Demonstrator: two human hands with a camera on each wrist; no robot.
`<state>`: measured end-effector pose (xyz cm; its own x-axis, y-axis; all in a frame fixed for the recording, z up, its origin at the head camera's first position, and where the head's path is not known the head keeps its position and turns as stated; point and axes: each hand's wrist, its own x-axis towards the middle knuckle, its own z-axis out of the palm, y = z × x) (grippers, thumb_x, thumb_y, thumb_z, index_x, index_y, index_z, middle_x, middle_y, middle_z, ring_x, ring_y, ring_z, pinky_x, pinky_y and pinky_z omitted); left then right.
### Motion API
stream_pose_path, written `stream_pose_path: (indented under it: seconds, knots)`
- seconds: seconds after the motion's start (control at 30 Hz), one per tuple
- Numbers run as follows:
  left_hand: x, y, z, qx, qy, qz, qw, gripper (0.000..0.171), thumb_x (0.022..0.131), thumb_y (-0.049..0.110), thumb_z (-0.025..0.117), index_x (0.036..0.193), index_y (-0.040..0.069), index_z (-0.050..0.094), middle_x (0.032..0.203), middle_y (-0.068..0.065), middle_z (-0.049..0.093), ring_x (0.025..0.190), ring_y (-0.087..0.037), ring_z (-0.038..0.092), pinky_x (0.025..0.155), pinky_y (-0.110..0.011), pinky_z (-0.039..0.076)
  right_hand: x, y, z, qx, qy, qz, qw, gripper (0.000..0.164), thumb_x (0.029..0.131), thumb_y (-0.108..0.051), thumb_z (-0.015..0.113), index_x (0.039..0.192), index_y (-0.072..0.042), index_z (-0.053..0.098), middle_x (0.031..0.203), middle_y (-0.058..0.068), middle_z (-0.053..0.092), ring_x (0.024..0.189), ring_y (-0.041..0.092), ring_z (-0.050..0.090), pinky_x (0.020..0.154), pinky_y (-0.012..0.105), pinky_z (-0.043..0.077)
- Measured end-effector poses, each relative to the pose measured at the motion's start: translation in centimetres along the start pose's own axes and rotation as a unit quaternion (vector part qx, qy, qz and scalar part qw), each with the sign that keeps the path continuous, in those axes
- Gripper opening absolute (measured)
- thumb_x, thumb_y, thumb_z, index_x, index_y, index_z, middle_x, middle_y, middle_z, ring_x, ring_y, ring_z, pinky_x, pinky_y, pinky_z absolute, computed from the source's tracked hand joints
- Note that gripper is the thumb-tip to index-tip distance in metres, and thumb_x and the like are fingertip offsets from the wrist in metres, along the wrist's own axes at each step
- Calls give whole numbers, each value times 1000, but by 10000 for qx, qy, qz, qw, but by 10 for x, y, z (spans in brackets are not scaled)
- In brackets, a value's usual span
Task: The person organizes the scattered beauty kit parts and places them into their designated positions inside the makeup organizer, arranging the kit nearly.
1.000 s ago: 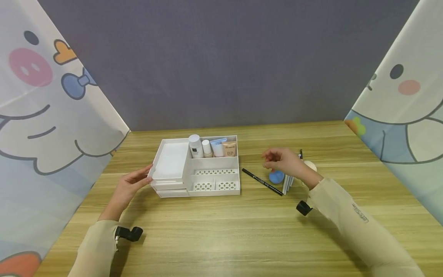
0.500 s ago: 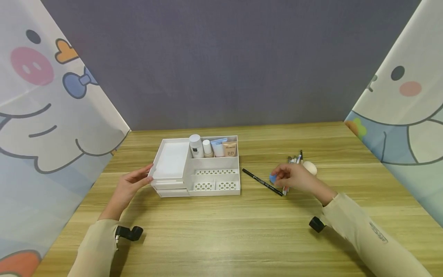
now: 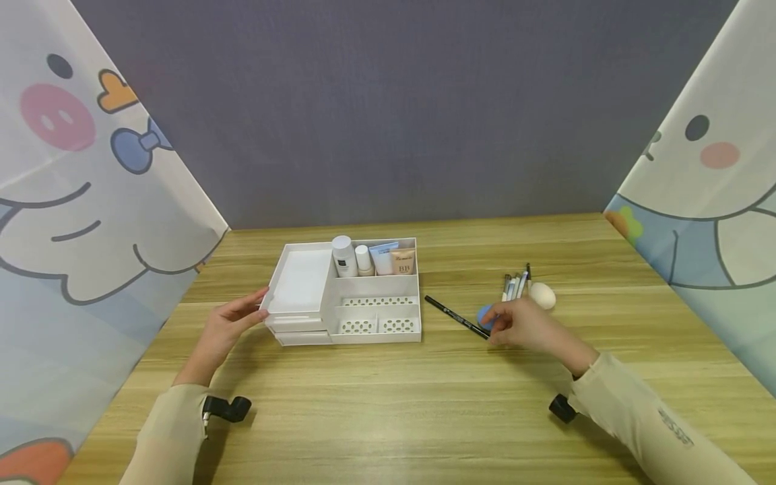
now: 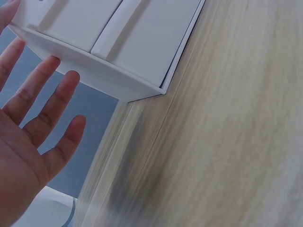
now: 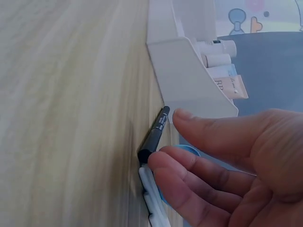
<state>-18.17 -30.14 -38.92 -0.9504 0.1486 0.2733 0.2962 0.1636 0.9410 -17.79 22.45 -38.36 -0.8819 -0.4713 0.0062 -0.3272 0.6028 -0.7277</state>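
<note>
My left hand [image 3: 229, 330] rests against the left side of a white desktop organizer [image 3: 372, 339], its fingers extended and spread in the left wrist view. Over the near end of a black pen [image 3: 451, 314], my right hand [image 3: 524, 327] hovers with bent fingers. In the right wrist view a gap separates the thumb from the fingers [image 5: 182, 189], which are close to the end of the pen [image 5: 154, 137]; contact is hard to tell. A blue round item [image 3: 483, 314] is partly hidden behind the right hand. Several slim brushes or pens [image 3: 514, 286] lie beyond it.
In the organizer's back compartment stand a large white bottle [image 3: 344, 256], a smaller white-capped bottle [image 3: 364, 260], a blue-and-white tube [image 3: 383, 257] and a tan BB tube [image 3: 403, 261]. A cream round puff [image 3: 542, 296] sits to the right of the brushes. All stand on a wooden table [image 3: 364, 417].
My right hand has moved right and toward me, from above the blue item to the near end of the black pen. The left hand stays at the organizer.
</note>
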Motion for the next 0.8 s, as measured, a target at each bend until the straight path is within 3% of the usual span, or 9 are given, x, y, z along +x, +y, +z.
stream_pose_path:
  seconds: [0.17,0.53,0.8]
  knots:
    - [2,-1,0,-171,-47,163,9997,43,94,-7,62,132,12,67,118,19,67,98,-1,64,82,-14,51,-4,-3,5,-408,266,-43,9988,24,78,-2,83,98,2,71,77,-1,67,67,10,61,53,25,51]
    - [1,-3,0,-203,-45,100,9997,42,94,-6,63,133,9,65,117,19,67,98,-1,64,82,-14,51,-4,-2,23,-1172,720,-204,9903,24,76,-1,84,96,1,70,73,-6,62,66,6,56,56,23,48]
    - [1,-4,0,-297,-43,162,9994,42,94,-7,62,131,14,68,116,18,68,97,-1,64,82,-14,51,-3,-5,29,-1451,796,-354,9856,24,71,6,83,91,0,70,69,-5,60,62,4,54,53,22,47]
